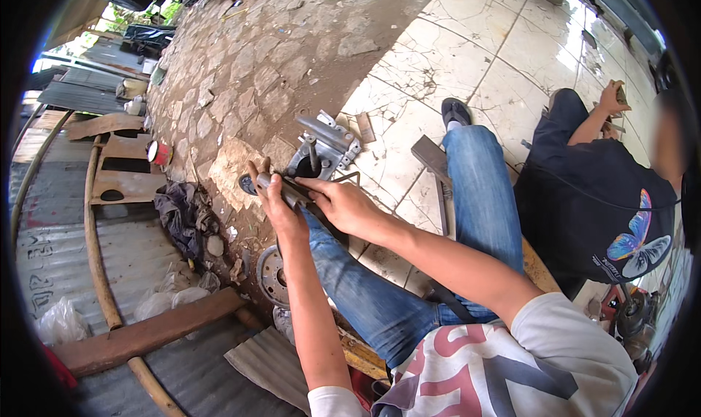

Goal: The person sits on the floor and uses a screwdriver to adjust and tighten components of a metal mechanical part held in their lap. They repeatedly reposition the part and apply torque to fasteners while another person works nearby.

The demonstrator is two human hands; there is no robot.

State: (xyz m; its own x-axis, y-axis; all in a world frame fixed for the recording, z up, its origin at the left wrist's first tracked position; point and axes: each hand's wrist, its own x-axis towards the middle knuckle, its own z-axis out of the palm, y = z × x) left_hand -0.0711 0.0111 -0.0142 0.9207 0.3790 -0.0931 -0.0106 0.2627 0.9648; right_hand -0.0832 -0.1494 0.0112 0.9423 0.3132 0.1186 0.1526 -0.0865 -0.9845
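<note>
My left hand [276, 205] is closed around a grey metal bar-shaped tool [290, 192] held out over my knee. My right hand [343, 205] lies over the same tool from the right, fingers pressing its near end. Just beyond both hands a grey metal bracket assembly [325, 148] with tubes and bolts sits on the stone floor. A small dark round part [248, 185] shows behind my left fingers. My legs in blue jeans stretch forward, with a dark sandal [456, 112] on one foot.
A second person in a dark butterfly shirt [606, 212] sits at the right. A metal disc [272, 274] lies under my left arm, dark rags [179, 209] and a red-rimmed can [158, 152] at the left. A wooden beam [146, 333] and corrugated sheets are in the lower left. Flat metal bar [431, 158] rests by my leg.
</note>
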